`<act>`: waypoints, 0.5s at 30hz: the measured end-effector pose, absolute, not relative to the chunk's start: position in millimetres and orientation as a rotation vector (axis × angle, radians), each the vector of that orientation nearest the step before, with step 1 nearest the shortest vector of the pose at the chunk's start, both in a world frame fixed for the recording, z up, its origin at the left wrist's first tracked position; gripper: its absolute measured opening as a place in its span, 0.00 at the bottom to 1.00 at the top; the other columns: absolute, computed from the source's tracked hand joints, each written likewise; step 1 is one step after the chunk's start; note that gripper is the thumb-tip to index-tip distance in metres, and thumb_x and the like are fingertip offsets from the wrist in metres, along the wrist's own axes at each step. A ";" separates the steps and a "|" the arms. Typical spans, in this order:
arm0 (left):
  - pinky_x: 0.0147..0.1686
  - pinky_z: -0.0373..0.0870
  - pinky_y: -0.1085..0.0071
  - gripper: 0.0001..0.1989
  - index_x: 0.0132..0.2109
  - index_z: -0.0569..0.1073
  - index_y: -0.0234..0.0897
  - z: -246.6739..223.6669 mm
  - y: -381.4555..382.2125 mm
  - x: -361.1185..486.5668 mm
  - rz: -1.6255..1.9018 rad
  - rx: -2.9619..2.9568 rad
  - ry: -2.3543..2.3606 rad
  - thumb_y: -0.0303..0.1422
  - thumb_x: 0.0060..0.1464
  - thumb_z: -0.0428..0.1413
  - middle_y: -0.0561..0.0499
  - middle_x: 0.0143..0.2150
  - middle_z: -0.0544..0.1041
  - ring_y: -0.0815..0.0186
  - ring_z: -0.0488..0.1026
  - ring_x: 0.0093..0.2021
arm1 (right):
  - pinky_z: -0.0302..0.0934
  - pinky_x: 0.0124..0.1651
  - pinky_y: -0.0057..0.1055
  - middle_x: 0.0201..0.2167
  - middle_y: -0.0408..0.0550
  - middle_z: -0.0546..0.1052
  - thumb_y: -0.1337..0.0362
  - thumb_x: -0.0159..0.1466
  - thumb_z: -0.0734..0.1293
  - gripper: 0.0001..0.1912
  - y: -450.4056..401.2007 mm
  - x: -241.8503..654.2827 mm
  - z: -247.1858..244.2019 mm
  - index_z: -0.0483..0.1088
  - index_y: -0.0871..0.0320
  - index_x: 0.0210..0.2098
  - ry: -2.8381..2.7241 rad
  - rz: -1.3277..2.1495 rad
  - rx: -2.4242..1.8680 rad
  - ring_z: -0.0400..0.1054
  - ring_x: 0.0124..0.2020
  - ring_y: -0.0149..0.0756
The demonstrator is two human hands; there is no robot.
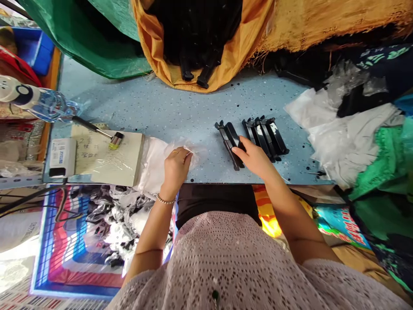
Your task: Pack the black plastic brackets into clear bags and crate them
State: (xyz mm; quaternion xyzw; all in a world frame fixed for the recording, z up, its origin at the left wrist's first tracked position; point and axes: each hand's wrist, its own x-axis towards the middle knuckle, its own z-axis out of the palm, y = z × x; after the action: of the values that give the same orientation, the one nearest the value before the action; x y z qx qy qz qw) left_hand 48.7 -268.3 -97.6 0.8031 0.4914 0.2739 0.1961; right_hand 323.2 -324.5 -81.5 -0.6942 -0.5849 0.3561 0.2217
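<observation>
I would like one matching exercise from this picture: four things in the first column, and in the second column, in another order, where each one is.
1. Left hand
2. Right hand
3. Black-handled tool
4. Blue crate

A. Lying across the paper pad
B. Below the near edge of the table
C. On the black parts
D. At the thin clear plastic

Pairs: 1-D, 2-C, 3-A, 4-B

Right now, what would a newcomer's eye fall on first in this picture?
Probably the orange sack at the top middle, its mouth open and dark. Next, perhaps, the black pieces right of centre on the blue table, where the right hand touches some. The left hand, near the middle, pinches clear plastic.
</observation>
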 end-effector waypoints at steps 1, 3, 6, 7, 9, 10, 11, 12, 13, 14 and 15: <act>0.37 0.69 0.70 0.03 0.38 0.75 0.38 -97.5 -268.2 50.5 0.781 2.210 1.377 0.26 0.61 0.58 0.49 0.35 0.77 0.64 0.75 0.37 | 0.72 0.48 0.46 0.53 0.58 0.78 0.52 0.72 0.61 0.27 -327.7 323.3 -78.7 0.65 0.57 0.66 -1.530 1.173 -1.722 0.75 0.49 0.49; 0.34 0.69 0.71 0.06 0.43 0.76 0.37 -95.8 -268.5 52.9 0.799 2.122 1.310 0.25 0.60 0.58 0.49 0.38 0.77 0.67 0.73 0.33 | 0.74 0.48 0.41 0.57 0.54 0.76 0.49 0.70 0.64 0.27 -333.8 320.6 -72.0 0.69 0.53 0.64 -1.426 1.492 -1.320 0.76 0.48 0.43; 0.36 0.71 0.69 0.16 0.54 0.74 0.40 -89.6 -269.8 53.7 0.793 2.028 1.141 0.25 0.59 0.59 0.47 0.45 0.76 0.67 0.73 0.35 | 0.76 0.46 0.36 0.67 0.51 0.67 0.51 0.67 0.70 0.20 -337.5 309.0 -68.2 0.77 0.48 0.56 -1.312 1.776 -1.062 0.77 0.45 0.36; 0.40 0.73 0.68 0.19 0.56 0.73 0.40 -87.5 -270.4 53.5 0.783 2.015 1.092 0.24 0.58 0.59 0.46 0.47 0.76 0.65 0.74 0.39 | 0.77 0.44 0.36 0.69 0.50 0.65 0.53 0.66 0.71 0.18 -336.7 304.4 -69.7 0.79 0.48 0.54 -1.237 1.855 -1.041 0.78 0.41 0.33; 0.49 0.74 0.63 0.26 0.60 0.71 0.42 -85.1 -272.2 52.2 0.760 1.999 1.029 0.23 0.55 0.59 0.44 0.52 0.76 0.60 0.75 0.49 | 0.78 0.37 0.34 0.68 0.51 0.67 0.54 0.67 0.71 0.18 -333.4 296.8 -75.3 0.78 0.48 0.55 -1.045 2.011 -0.980 0.79 0.35 0.31; 0.54 0.73 0.61 0.30 0.63 0.70 0.42 -85.0 -273.3 51.3 0.743 1.986 1.002 0.22 0.54 0.59 0.43 0.56 0.75 0.58 0.74 0.55 | 0.77 0.34 0.33 0.65 0.51 0.71 0.54 0.67 0.70 0.20 -331.7 294.4 -78.4 0.77 0.48 0.57 -0.967 2.077 -0.933 0.79 0.33 0.31; 0.59 0.71 0.59 0.33 0.66 0.67 0.42 -85.8 -274.5 50.2 0.728 1.964 0.985 0.22 0.53 0.59 0.43 0.60 0.74 0.57 0.72 0.60 | 0.76 0.31 0.31 0.61 0.51 0.74 0.53 0.67 0.70 0.23 -330.4 293.0 -81.0 0.75 0.49 0.59 -0.915 2.122 -0.893 0.79 0.32 0.32; 0.61 0.70 0.59 0.36 0.68 0.65 0.43 -87.1 -275.7 49.0 0.713 1.940 0.976 0.22 0.53 0.59 0.43 0.63 0.73 0.57 0.71 0.63 | 0.75 0.30 0.30 0.56 0.51 0.78 0.54 0.67 0.70 0.25 -329.6 292.5 -82.9 0.73 0.49 0.62 -0.881 2.145 -0.870 0.79 0.33 0.33; 0.61 0.71 0.60 0.37 0.69 0.64 0.43 -88.8 -276.7 47.7 0.703 1.922 0.984 0.22 0.53 0.60 0.43 0.64 0.72 0.57 0.71 0.62 | 0.75 0.30 0.29 0.52 0.50 0.80 0.54 0.67 0.70 0.26 -329.4 292.8 -83.9 0.71 0.50 0.63 -0.861 2.153 -0.866 0.79 0.33 0.34; 0.58 0.73 0.62 0.37 0.70 0.63 0.43 -90.5 -277.5 46.4 0.700 1.913 1.010 0.23 0.54 0.60 0.43 0.63 0.73 0.59 0.74 0.58 | 0.75 0.30 0.29 0.50 0.50 0.80 0.54 0.68 0.69 0.26 -329.8 293.6 -84.2 0.70 0.50 0.64 -0.853 2.144 -0.881 0.79 0.33 0.34; 0.52 0.76 0.64 0.36 0.70 0.64 0.42 -92.1 -278.0 45.1 0.704 1.911 1.057 0.24 0.55 0.59 0.42 0.63 0.73 0.62 0.76 0.52 | 0.75 0.31 0.29 0.49 0.50 0.80 0.55 0.68 0.69 0.26 -330.7 294.6 -84.0 0.70 0.51 0.65 -0.853 2.113 -0.919 0.79 0.33 0.34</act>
State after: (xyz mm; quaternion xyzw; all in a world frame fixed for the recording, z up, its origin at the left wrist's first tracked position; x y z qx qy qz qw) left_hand 45.1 -278.0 -92.1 0.7592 0.4199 0.2798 0.4112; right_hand 294.6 -330.7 -84.0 -0.3522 -0.3271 0.8102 0.3355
